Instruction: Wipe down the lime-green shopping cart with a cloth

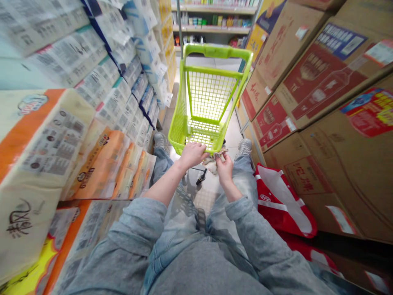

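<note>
A bright green plastic shopping basket cart (216,74) stands in front of me between my feet, its grid-walled inside facing me. At its near rim is my left hand (193,155), fingers curled over the edge. Just to the right, my right hand (225,168) is closed on a crumpled, off-white cloth (211,164) by the basket's near right corner. Part of the cloth is hidden behind my fingers. Below the basket a black caster wheel (201,177) shows over the tiled floor.
Stacked tissue packs (101,164) line the left side. Cardboard cartons (322,78) are piled on the right, with a red and white bag (281,200) leaning beside my leg. Shelves of small goods (215,28) stand at the aisle's far end.
</note>
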Motion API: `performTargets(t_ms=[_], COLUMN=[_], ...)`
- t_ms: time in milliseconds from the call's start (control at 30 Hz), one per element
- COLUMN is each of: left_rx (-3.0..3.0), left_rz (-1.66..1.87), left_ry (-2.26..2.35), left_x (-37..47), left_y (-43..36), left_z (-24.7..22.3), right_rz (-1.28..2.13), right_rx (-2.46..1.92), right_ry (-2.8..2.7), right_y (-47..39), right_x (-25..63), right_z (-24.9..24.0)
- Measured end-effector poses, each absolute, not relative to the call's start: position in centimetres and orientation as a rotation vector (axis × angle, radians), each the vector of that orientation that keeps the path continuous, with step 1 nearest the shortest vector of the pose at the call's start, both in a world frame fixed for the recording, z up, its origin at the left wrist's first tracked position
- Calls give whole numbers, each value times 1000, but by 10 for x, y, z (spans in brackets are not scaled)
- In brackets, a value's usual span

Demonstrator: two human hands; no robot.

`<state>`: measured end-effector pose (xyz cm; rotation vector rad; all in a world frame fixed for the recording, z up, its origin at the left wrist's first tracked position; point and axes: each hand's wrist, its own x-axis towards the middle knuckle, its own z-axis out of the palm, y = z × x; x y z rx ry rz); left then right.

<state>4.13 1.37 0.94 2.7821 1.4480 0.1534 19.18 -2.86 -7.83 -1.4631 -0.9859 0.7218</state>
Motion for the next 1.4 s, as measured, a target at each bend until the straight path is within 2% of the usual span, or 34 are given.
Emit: performTargets(t_ms=[100, 333, 667, 1033, 1233, 1400], left_rx=[2794, 2790, 2751, 2778, 2761, 2761], left_rz=[71, 55, 58, 58, 74, 100], left_ry=[1394, 1415, 1409, 1454, 1484, 1500], left_x=[42, 45, 53, 58, 61, 62], left_y=[20, 24, 28, 32, 31, 32], left_z=[12, 13, 12, 11, 11, 9], right_rz=[707, 1034, 710, 992, 1079, 1106], right_rx=[-1518, -1659, -1528, -1633, -1524, -1235], right_ry=[-994, -978, -1035, -907, -799, -747], right_y=[-29, -30, -32, -13, -12, -16], right_x=[192, 191, 189, 200, 198, 200], right_z=[-84, -122, -109, -141, -135, -104])
